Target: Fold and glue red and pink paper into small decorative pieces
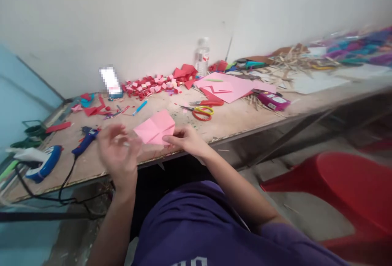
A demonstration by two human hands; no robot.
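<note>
A pink sheet of folded paper (157,126), creased and with slits along its folds, is in front of me at the table's near edge. My right hand (183,138) pinches its lower right corner between thumb and fingers. Just left of the paper, my left hand (118,147) is raised and slightly blurred. Its fingers are loosely curled and apart from the thumb, and I see nothing gripped in it. Whether the left thumb touches the paper's edge I cannot tell. Scissors with yellow and red handles (202,112) lie behind the right hand.
A blue glue gun (85,140) and a blue-and-white power strip (44,164) with cables are at left. Behind are a phone (110,81), a heap of small red and pink folded pieces (150,85), a bottle (202,57) and pink sheets (229,84). A red stool (352,184) stands right.
</note>
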